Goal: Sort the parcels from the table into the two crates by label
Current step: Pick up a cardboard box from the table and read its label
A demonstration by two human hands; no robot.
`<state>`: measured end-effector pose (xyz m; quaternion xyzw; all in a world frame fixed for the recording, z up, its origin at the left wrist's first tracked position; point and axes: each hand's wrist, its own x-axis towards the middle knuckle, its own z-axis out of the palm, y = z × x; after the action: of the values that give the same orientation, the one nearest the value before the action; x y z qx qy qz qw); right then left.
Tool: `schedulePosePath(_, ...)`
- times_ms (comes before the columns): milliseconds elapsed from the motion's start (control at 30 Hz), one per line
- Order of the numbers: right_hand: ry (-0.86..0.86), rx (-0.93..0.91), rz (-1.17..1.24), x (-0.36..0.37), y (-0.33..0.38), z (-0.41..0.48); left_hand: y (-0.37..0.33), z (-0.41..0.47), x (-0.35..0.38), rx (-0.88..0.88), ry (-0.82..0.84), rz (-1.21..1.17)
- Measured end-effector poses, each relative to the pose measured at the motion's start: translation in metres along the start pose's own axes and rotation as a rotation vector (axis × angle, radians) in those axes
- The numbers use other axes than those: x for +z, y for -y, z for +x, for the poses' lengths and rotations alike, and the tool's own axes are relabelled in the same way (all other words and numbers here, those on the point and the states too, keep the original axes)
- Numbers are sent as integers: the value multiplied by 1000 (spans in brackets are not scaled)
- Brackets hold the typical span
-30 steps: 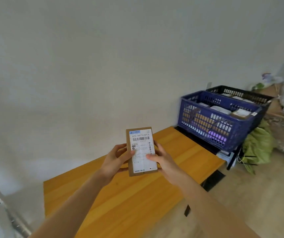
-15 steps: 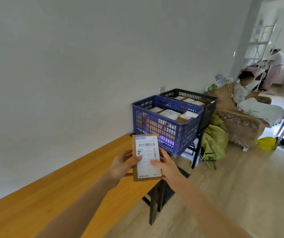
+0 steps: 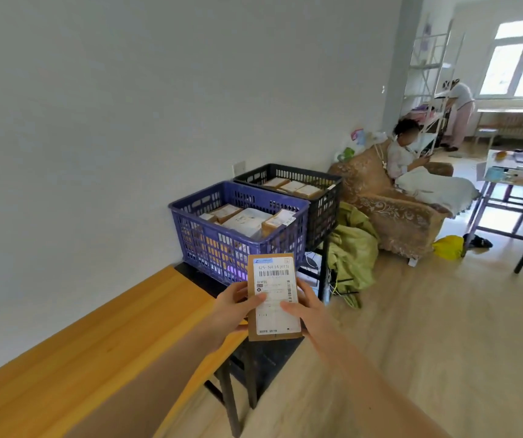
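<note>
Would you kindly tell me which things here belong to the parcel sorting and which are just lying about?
Job: parcel held by left hand and right hand; blue crate; black crate; wooden table.
Lying about: green sack; armchair; yellow bag.

I see the counter (image 3: 102,352) running along the wall on my left, a yellow-orange wooden top on black legs. Just past its far end stands a dark stand (image 3: 203,281). The blue crate (image 3: 222,248) sits on its near part and the black crate (image 3: 323,210) touches it behind. On the pale wooden floor (image 3: 443,327), a green sack (image 3: 351,257) lies against the stand's right side, an armchair (image 3: 389,213) is beyond it, and a yellow bag (image 3: 448,247) is at the armchair's foot.
</note>
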<state>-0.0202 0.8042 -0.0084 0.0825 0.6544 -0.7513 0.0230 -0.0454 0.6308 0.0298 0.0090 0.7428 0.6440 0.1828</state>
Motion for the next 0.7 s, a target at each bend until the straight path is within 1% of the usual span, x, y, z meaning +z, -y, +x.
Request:
schedulePosePath(233, -73, -52, -38, -55, 28, 80, -32, 96, 45, 24, -5, -46)
schedulePosePath(367, -16, -42, 31, -74, 62, 127, -59, 148, 50, 50, 8, -104)
schedulePosePath(500, 9, -73, -94, -84, 95, 188, -89, 197, 42, 93, -33, -130)
schedulePosePath(600, 43, -81, -106, -88, 119, 228, -112, 226, 36, 147, -41, -117)
schedulePosePath(700, 102, -86, -120, -88, 136, 260, -124, 249, 29, 173, -84, -139)
